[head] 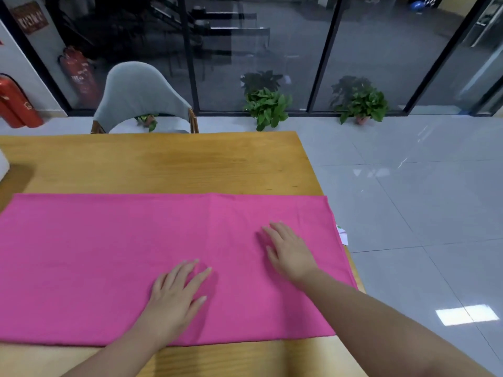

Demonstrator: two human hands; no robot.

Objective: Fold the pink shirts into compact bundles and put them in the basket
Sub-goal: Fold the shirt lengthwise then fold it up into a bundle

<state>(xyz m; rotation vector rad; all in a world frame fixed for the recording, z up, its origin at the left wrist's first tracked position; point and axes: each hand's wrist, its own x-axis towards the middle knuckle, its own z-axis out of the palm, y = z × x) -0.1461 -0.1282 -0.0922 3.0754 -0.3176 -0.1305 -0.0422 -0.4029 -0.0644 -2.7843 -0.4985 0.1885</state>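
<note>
Extinguishers (16, 104) in red stand on the floor at about ten o'clock, against the white wall. A white object (3, 165), cut off by the frame, sits on the table's left edge at nine o'clock. Across the wooden table (163, 164) lies the pink shirt (81, 268), spread flat as one long rectangle from the left edge of view to the table's right edge at three o'clock, where its end slightly overhangs. A faint vertical crease shows in it right of centre.

At twelve o'clock, beyond the table's far edge, a grey chair (138, 93) is pushed in, a small potted plant (148, 121) seen below its back. The left hand (177, 297) lies palm down on the shirt at six o'clock, fingers straight and slightly spread, holding nothing. The right hand (290, 250) rests flat on the shirt at about four o'clock, fingers extended and likewise gripping nothing; the two hands are near each other but apart.

Two leafy potted plants (268, 107) stand on the grey tiled floor at one o'clock along the glass partition (353, 36). A small white tag (343, 235) peeks out beside the shirt's right end.
</note>
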